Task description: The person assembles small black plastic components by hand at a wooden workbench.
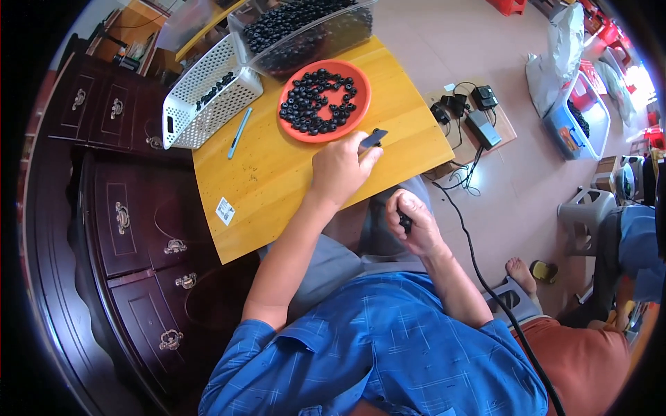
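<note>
My left hand (340, 166) is closed on a short, flat dark blade (374, 137) and reaches over the table near its front edge. A small black piece shows at the blade's tip; whether it touches the blade I cannot tell. My right hand (416, 225) is held above my lap, past the table edge, with fingers curled round small black pieces (404, 221). Just beyond my left hand sits an orange-red plate (365, 97) with many small, round black pieces (319, 125), some showing a hole in the middle.
A white perforated basket (208, 104) and a clear bin (305, 45) full of black pieces stand at the table's far side. A light-blue pen-like tool (240, 133) and a white label (225, 211) lie on the yellow table (270, 187). Right: black cables (461, 222), a seated person (576, 353).
</note>
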{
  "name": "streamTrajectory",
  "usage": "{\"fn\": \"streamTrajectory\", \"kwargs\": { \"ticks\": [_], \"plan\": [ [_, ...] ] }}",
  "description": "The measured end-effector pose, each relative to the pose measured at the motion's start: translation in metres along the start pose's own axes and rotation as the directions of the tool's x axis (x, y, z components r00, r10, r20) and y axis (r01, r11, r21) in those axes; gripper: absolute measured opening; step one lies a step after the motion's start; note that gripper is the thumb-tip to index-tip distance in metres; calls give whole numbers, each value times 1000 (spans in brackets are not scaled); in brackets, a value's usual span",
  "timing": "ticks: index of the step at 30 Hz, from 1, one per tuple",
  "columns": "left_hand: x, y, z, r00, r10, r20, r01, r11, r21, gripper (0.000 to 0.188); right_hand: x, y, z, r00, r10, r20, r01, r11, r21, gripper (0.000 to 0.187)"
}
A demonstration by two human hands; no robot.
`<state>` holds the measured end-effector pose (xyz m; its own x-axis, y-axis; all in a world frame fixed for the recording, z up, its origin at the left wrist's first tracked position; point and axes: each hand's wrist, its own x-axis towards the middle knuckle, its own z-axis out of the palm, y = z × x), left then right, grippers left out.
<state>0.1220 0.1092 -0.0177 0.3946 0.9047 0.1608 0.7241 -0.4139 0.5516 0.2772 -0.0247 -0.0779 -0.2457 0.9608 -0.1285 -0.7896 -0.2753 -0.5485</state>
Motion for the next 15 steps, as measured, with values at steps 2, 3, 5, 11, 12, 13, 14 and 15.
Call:
{"fn": "streamTrajectory", "kwargs": {
  "ticks": [2, 3, 5, 11, 12, 13, 14, 15],
  "plan": [
    [11, 3, 9, 1000, -14, -27, 15, 999, 50, 34, 0, 0, -2, 999, 21, -34, -22, 999, -40, 41],
    [15, 4, 14, 999, -11, -37, 12, 999, 34, 32, -1, 1, -3, 998, 32, -54, -30, 999, 31, 39],
    [20, 5, 19, 1000, -23, -16, 24, 998, 58, 31, -1, 2, -7, 997, 43, -71, -36, 994, 102, 37],
    [13, -4, 21, 996, -80, -33, 82, 994, 76, 29, 1, 5, -12, 981, 164, -108, -113, 922, 371, 34],
    [10, -3, 20, 993, -110, -35, 113, 989, 99, 29, 0, 4, -8, 974, 167, -150, -106, 931, 350, 33],
    [5, -2, 17, 993, -109, -35, 112, 989, 100, 29, 0, 3, -6, 967, 170, -191, -100, 939, 329, 31],
    [-1, 0, 15, 992, -128, -9, 128, 989, 68, 30, 1, 5, -6, 967, 170, -189, -101, 939, 329, 31],
    [-8, 4, 10, 989, -147, 14, 146, 988, 40, 32, 2, 7, -5, 964, 174, -201, -115, 955, 275, 29]
  ]
}}
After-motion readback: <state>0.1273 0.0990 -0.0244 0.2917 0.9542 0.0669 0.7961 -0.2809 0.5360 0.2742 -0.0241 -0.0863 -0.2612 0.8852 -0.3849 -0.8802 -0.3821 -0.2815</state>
